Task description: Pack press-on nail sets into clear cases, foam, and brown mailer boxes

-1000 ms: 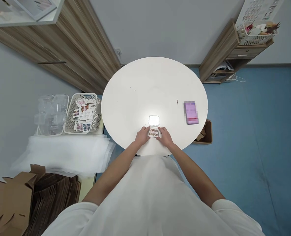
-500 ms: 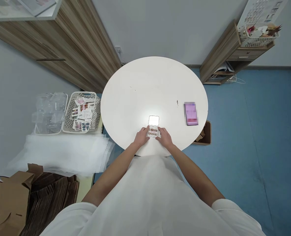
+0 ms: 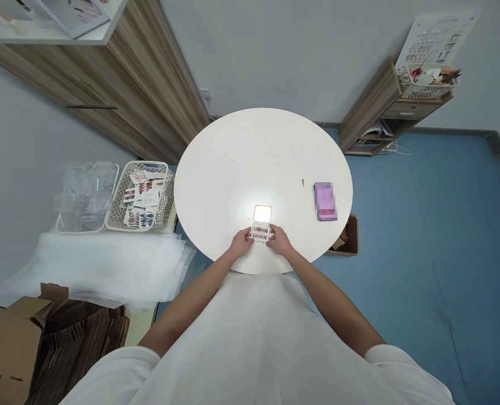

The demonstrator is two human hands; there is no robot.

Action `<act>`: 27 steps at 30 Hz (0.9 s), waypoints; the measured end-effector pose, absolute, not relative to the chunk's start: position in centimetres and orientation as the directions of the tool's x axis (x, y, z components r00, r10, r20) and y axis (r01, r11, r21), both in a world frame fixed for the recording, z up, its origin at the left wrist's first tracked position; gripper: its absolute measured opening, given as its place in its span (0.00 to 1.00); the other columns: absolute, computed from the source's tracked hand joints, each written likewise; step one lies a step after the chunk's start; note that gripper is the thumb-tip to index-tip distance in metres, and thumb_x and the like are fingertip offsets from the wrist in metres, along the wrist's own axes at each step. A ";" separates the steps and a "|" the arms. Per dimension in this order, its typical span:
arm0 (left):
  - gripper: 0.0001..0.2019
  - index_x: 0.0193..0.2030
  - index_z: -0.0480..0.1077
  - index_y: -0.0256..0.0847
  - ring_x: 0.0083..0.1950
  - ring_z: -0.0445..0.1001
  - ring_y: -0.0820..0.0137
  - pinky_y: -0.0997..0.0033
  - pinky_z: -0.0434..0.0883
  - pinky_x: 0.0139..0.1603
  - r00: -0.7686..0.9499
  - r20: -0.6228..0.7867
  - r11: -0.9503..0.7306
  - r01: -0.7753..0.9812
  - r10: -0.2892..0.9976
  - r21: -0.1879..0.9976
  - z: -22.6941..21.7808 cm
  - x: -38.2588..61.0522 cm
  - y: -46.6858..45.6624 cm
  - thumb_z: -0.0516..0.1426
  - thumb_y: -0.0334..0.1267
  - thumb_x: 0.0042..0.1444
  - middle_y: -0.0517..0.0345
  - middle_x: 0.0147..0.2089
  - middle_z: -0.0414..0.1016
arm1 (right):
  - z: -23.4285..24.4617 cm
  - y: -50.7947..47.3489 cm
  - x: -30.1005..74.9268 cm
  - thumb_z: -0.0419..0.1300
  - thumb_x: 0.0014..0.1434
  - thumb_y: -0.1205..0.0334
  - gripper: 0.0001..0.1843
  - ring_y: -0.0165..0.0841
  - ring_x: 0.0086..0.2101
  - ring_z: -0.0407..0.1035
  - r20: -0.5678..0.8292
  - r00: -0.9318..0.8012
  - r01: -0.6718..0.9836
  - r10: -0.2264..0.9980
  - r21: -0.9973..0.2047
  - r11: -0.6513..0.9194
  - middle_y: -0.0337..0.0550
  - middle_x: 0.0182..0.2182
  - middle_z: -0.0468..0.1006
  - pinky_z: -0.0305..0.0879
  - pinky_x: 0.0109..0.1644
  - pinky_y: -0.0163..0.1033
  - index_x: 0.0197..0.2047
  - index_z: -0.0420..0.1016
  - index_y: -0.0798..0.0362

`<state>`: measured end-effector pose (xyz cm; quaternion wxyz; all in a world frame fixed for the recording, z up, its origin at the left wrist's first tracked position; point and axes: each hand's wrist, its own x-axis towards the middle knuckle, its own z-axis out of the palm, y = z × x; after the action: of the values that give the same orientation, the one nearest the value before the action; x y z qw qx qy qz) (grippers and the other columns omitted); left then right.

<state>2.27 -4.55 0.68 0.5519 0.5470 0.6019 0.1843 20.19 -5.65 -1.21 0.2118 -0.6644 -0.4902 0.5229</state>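
A small clear press-on nail case [image 3: 260,238] lies near the close edge of the round white table [image 3: 250,146]. Its lid [image 3: 262,214] is hinged up on the far side and shines brightly. Inside are two rows of brownish-pink press-on nails [image 3: 259,229]. My left hand [image 3: 241,243] grips the case's left side, fingers bent against it and thumb at the near corner. On the opposite side my right hand [image 3: 280,241] holds it the same way, with its fingertips along the right edge.
A purple, pixelated packet [image 3: 325,201] lies on the table's right. Left of the table stand a white basket [image 3: 170,191] of nail cards, clear plastic boxes [image 3: 87,191] and white sheets [image 3: 102,261]. Below the table's right edge is a brown bin [image 3: 351,239].
The view has shifted slightly. My left fingers have drawn back from the case's upper left side and are more bent. The case stays between both hands with its lid up.
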 end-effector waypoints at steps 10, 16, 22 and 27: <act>0.20 0.47 0.67 0.41 0.35 0.68 0.72 0.71 0.65 0.36 0.096 -0.506 0.494 0.122 0.857 0.861 2.7 1.9 -5.2 0.57 0.42 0.46 0.53 0.39 0.70 | 2.7 -6.3 20.6 0.62 0.40 0.65 0.35 0.26 0.31 0.64 -0.442 -0.074 0.167 0.894 -0.890 -0.425 0.42 0.44 0.63 0.64 0.34 0.36 0.53 0.59 0.46; 0.25 0.49 0.65 0.40 0.37 0.70 0.71 0.68 0.66 0.39 0.204 -0.525 0.547 -0.067 0.826 0.835 4.0 1.9 -4.8 0.60 0.45 0.43 0.53 0.36 0.73 | 4.5 -5.7 21.7 0.60 0.45 0.55 0.24 0.27 0.32 0.66 -0.481 -0.063 -0.074 0.874 -0.871 -0.485 0.40 0.40 0.68 0.63 0.37 0.36 0.47 0.66 0.48; 0.25 0.49 0.65 0.39 0.37 0.70 0.72 0.69 0.66 0.39 0.275 -0.556 0.602 -0.119 0.784 0.789 4.5 2.4 -5.4 0.61 0.43 0.43 0.52 0.38 0.73 | 4.9 -4.4 22.2 0.58 0.49 0.52 0.18 0.30 0.35 0.69 -0.577 -0.176 -0.313 0.798 -0.736 -0.601 0.44 0.40 0.73 0.65 0.41 0.38 0.42 0.69 0.50; 0.24 0.49 0.65 0.40 0.37 0.71 0.74 0.69 0.66 0.39 0.291 -0.582 0.637 -0.146 0.759 0.757 4.9 2.6 -5.7 0.61 0.44 0.44 0.52 0.40 0.73 | 5.1 -3.9 22.4 0.60 0.48 0.55 0.20 0.32 0.38 0.69 -0.516 -0.154 -0.326 0.843 -0.779 -0.536 0.42 0.43 0.73 0.67 0.41 0.40 0.45 0.66 0.47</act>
<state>2.64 -5.68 4.88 0.7456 0.2990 0.5123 0.3036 22.37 -3.92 5.11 0.4083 -0.5064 -0.2552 0.7153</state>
